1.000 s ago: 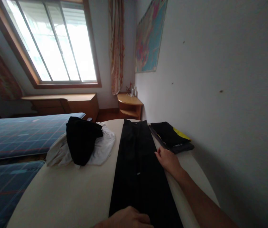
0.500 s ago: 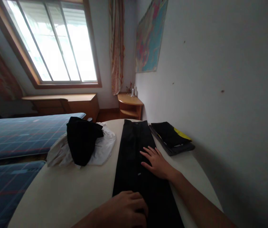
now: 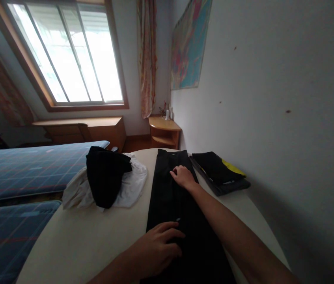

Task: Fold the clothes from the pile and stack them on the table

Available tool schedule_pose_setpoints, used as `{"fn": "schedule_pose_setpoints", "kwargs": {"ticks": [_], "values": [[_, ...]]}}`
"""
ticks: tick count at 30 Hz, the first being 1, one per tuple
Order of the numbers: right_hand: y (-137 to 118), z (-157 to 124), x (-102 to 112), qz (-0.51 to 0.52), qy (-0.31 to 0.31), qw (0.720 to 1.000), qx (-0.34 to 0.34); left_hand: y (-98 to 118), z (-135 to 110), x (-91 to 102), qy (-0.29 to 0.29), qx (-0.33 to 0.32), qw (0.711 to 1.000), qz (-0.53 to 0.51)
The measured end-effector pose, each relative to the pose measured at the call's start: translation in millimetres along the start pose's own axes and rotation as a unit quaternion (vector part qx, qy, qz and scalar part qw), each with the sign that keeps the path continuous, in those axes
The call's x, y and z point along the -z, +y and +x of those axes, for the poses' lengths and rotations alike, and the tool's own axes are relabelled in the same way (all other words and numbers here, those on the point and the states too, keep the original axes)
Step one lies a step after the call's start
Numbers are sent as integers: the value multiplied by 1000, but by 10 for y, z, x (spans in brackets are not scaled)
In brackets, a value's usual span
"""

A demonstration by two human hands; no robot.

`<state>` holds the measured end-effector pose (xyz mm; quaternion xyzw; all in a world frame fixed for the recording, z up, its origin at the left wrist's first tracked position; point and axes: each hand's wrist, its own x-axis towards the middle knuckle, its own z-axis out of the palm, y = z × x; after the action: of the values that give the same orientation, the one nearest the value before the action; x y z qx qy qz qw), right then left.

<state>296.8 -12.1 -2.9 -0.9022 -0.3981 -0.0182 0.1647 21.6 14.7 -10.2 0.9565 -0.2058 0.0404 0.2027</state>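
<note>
Black trousers (image 3: 167,193), as they look to be, lie lengthwise in a long flat strip down the round cream table (image 3: 96,240). My right hand (image 3: 183,176) rests near their far end, its fingers bent in against the cloth in what looks like a pinch. Over the nearer stretch is my left hand (image 3: 161,242), fingers loosely curved and apart, with nothing seen in them. A small pale tag (image 3: 178,219) shows just beyond its fingertips. The near end of the trousers runs out of view.
Left of the trousers, a black garment (image 3: 106,177) lies bunched over white cloth (image 3: 134,183). Folded dark clothes (image 3: 217,171) with a yellow patch sit at the right, near the wall (image 3: 261,130). Plaid mattresses (image 3: 36,169) stand beyond the table's left edge.
My right hand has slid farther up the trousers, and its spread fingers have curled in. My left hand has moved slightly forward and its fingers have loosened apart.
</note>
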Motion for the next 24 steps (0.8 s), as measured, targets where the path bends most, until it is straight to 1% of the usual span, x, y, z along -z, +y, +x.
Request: {"fn": "schedule_pose_setpoints", "kwargs": {"ticks": [3, 6, 13, 16, 19, 21, 24], "values": [[-17, 96, -76, -3, -1, 1000, -12, -3, 13, -24, 8, -2, 1000, 2], [-5, 122, -115, -2, 7, 1000, -22, 18, 33, -40, 13, -1, 1000, -8], [8, 73, -128, 12, 40, 999, -2, 95, 33, 3, -27, 41, 997, -56], [4, 64, -144, 29, 54, 998, 4, 102, 22, 8, -31, 17, 998, -50], [18, 69, -169, 46, 52, 998, 10, 78, 11, -43, -26, -23, 999, -23], [44, 66, -178, 59, 47, 997, 20, 55, 6, -92, -12, -47, 999, -4], [107, 39, -175, 81, 40, 995, 44, 43, 11, -143, 18, -65, 997, 21]]}}
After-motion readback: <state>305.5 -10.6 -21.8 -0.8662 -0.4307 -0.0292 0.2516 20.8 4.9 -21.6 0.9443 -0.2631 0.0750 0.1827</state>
